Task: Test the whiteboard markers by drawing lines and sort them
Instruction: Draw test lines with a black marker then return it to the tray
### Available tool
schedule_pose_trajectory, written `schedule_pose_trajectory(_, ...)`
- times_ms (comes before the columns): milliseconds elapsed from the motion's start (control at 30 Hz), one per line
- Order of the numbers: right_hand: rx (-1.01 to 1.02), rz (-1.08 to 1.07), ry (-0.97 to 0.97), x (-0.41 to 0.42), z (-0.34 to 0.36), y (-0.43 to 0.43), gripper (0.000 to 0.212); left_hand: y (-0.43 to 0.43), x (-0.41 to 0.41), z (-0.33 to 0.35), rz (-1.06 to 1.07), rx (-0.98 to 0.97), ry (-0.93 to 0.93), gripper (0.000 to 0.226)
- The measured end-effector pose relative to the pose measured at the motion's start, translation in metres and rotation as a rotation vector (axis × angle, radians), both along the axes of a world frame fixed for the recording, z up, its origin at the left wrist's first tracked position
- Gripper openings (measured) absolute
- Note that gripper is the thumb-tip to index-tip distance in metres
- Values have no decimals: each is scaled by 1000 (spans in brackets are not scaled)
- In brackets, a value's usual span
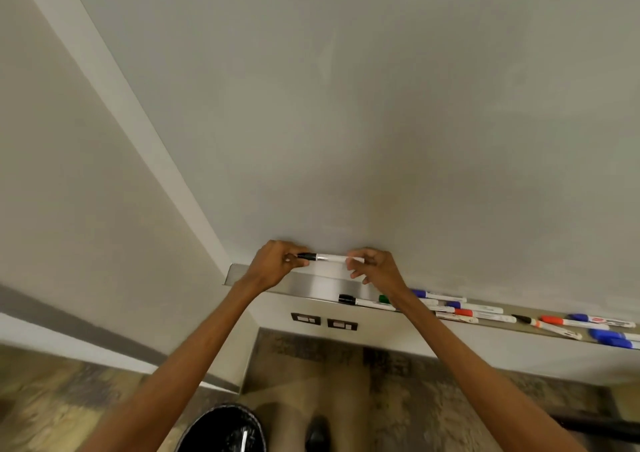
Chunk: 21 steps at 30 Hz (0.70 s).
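**Both hands on one black marker, just above the tray**

Head camera, and here we are. The left hand [277, 261] has its fingers curled tight round the black cap of a marker [329, 257]. The right hand [374, 268] pinches the other end of the white barrel between thumb and forefinger, its lower fingers loosely spread. The marker lies level in the air, close to the bottom edge of the whiteboard [346, 122], just above the left end of the metal tray [311, 287].

Now the tray itself. A loose row of markers lies in it, running off to the right. Nearest the hands is a black-capped marker [346, 300]. A green-capped marker [383, 299] peeps out beside the right forearm, which hides part of the row. The caps on show:

- Blue-capped markers [419, 293]: five.
- Red-capped markers [464, 312]: two.
- Black: two, the second [523, 319] lying further right.
- Green: one.

That makes ten in the tray, plus a white barrel whose cap I cannot make out.

Down on the floor, a black bin [225, 407] sits below the left arm. There is one pale, stick-like thing inside, too blurred to name. Beside it is the toe of a dark shoe [317, 434]. Two wall plates [306, 319] sit side by side under the tray.
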State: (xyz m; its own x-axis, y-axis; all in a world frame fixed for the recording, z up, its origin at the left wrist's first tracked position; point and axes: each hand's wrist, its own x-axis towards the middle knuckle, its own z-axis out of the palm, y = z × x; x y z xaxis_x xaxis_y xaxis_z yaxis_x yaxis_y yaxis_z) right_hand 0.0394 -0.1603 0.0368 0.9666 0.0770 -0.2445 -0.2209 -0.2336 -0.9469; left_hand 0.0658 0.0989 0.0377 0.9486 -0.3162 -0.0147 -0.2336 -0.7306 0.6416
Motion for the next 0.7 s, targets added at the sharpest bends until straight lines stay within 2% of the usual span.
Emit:
schedule_pose_trajectory(100,-278,129,-118,8,-37,12,13,8,1,-25,26,66,29,25)
schedule_pose_trajectory(367,-635,241,-166,11,-95,44,22,25,1,-84,103,212,67,20)
schedule_pose_trajectory(500,-710,222,-154,6,-114,48,20,25,3,-102,71,233,117,18)
schedule_pose_trajectory(700,-675,152,-159,0,-134,49,18,28,5,-121,26,272,138,18)
